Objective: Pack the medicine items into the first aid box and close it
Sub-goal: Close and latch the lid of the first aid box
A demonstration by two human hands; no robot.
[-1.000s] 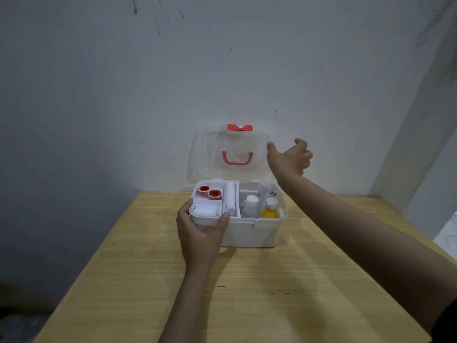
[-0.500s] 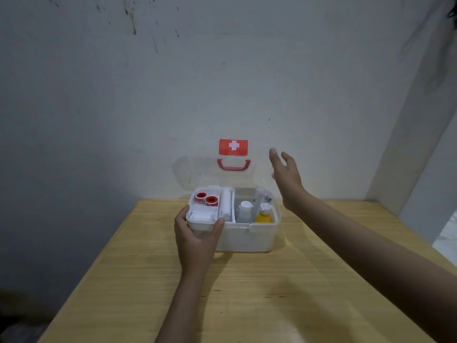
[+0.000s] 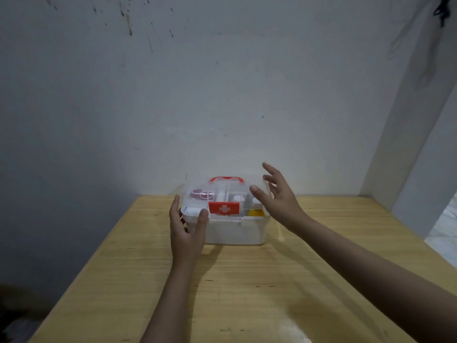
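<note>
The white plastic first aid box [image 3: 235,230] is sitting at the far middle of the pale wooden table [image 3: 247,288], its clear lid [image 3: 223,194] lying down over the contents. The left hand [image 3: 186,231] is cupping the box's front left corner — thumb and fingers apart. The right hand [image 3: 278,196] is hovering at the lid's right end, fingers spread — contact unclear.

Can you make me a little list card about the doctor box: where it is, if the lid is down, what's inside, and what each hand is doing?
box: white first aid box near the back of the wooden table
lid: clear lid down over the box; red latch with a white cross at the front; cannot tell if it is snapped
handle: red handle on the lid
inside: yellow bottle and white items, seen through the lid
left hand: holds the box's front left corner
right hand: open, fingers spread, by the lid's right end
</note>
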